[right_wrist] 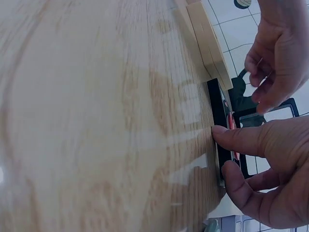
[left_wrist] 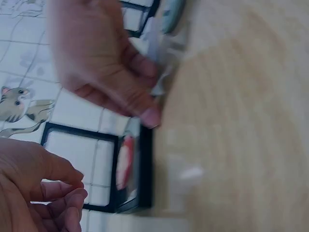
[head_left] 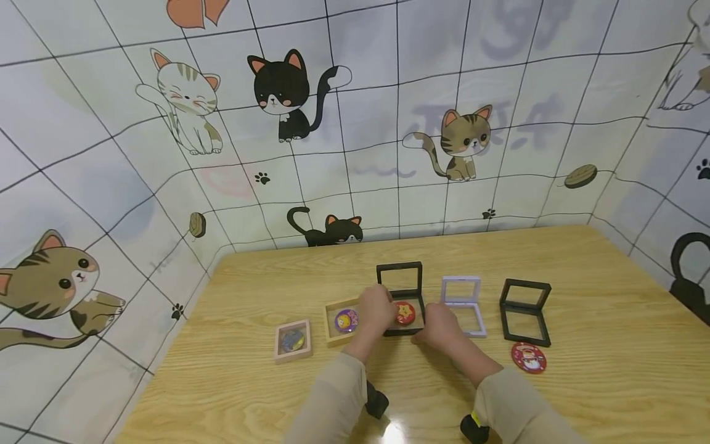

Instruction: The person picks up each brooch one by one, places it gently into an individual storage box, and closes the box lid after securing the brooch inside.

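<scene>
A black display frame [head_left: 400, 295] stands open on the table, its lid upright at the back. Inside its base lies a red round badge with a yellow star figure [head_left: 405, 313]. My right hand [head_left: 442, 328] grips the base's front right corner, thumb [right_wrist: 227, 133] on the front edge. At the left side is my left hand [head_left: 377, 309], close in front of the lid; its fingers [left_wrist: 58, 191] are loosely curled with nothing visible between them. In the head view this hand hides the frame's left side.
Leftward are a wooden frame [head_left: 331, 337] with a purple badge [head_left: 346, 320] and a pink frame [head_left: 293, 356] with a bluish piece. To the right stand an open lilac frame [head_left: 461, 280] and another open black frame [head_left: 526, 341], a red badge [head_left: 529, 357] before it. Cat-patterned cloth [head_left: 377, 148] surrounds the table.
</scene>
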